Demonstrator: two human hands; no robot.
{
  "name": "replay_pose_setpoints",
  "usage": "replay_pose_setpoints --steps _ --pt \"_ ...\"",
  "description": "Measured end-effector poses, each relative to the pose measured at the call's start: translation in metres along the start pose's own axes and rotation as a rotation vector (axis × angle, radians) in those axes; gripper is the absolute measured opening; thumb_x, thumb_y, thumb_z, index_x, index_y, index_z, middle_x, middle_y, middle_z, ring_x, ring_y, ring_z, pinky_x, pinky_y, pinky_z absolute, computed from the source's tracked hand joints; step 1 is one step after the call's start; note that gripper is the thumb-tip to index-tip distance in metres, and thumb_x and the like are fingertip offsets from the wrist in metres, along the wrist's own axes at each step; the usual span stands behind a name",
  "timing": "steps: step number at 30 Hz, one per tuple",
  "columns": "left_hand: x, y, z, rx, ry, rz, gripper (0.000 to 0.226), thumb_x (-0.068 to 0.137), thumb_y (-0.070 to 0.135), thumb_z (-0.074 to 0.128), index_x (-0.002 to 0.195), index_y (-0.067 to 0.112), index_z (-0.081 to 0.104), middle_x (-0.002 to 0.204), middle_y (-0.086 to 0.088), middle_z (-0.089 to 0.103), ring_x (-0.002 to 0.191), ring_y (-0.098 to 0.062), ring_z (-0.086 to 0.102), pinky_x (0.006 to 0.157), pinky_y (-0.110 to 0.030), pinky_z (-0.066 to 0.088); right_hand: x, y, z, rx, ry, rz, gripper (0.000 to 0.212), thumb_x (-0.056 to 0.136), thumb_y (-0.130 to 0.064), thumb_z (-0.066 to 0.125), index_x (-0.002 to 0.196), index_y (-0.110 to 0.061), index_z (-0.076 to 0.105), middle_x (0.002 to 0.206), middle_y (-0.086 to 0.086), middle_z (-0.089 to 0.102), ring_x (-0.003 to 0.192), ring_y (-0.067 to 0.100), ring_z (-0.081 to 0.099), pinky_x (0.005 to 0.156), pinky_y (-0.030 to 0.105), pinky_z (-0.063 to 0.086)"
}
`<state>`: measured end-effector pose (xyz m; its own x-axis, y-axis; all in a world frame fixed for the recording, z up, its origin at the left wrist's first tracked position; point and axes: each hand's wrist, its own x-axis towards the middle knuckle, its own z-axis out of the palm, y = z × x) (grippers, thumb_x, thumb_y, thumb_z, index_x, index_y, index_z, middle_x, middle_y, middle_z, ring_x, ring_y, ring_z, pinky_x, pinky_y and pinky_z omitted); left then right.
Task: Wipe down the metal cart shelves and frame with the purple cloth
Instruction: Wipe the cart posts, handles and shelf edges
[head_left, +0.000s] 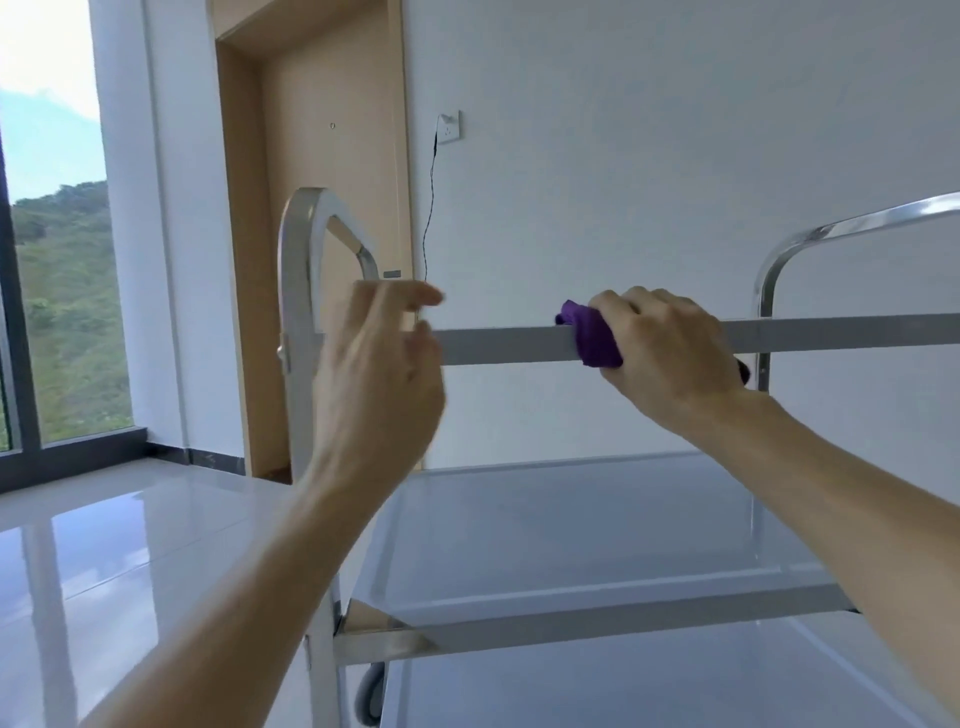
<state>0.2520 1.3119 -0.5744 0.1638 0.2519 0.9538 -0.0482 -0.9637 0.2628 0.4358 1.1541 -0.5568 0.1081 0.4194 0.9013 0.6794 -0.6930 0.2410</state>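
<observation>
Head view, left to right: the left hand (382, 358) hovers with fingers loosely spread beside the cart's upright post (298, 312), gripping nothing, seemingly ready to steady it. Right of it, the right hand (670, 343) clamps the purple cloth (592, 335) around the horizontal rail (509, 345), wrapped so both faces get wiped; shelves (571, 530) lie below that grip.

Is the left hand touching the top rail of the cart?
Cannot tell. In the head view the left hand, fingers loosely spread and blurred, overlaps the end of the top rail; no contact or gap shows plainly.
</observation>
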Motion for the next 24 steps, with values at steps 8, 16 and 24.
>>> replay_pose_setpoints --steps 8,16,24 --pt "0.007 0.008 0.046 0.418 -0.252 0.216 0.033 0.103 0.036 0.035 0.124 0.026 0.058 0.115 0.009 0.065 0.106 -0.016 0.054 0.099 -0.03 0.028 -0.002 -0.005 -0.011 0.108 0.007 -0.065 0.046 0.076 -0.022 0.075 0.118 -0.017 0.057 0.096 0.003 0.063 0.086 0.028 0.059 0.068 0.031 0.036" --pt "0.005 0.005 0.059 0.332 -0.104 0.21 0.027 0.101 0.033 0.038 0.1 0.025 0.063 0.091 0.013 0.061 0.089 -0.014 0.051 0.091 -0.026 0.026 -0.039 0.095 -0.024 0.045 -0.022 0.131 0.035 0.076 -0.018 0.076 0.108 -0.012 0.062 0.089 0.01 0.064 0.083 0.036 0.06 0.068 0.043 0.051" --pt "0.006 0.006 0.066 0.327 -0.007 0.121 0.029 0.101 0.025 0.028 0.085 0.021 0.052 0.078 0.009 0.051 0.08 -0.017 0.044 0.086 -0.028 0.022 -0.027 0.047 -0.025 -0.02 0.084 0.118 0.028 0.076 -0.02 0.074 0.098 -0.007 0.064 0.083 0.015 0.065 0.077 0.038 0.06 0.071 0.043 0.048"
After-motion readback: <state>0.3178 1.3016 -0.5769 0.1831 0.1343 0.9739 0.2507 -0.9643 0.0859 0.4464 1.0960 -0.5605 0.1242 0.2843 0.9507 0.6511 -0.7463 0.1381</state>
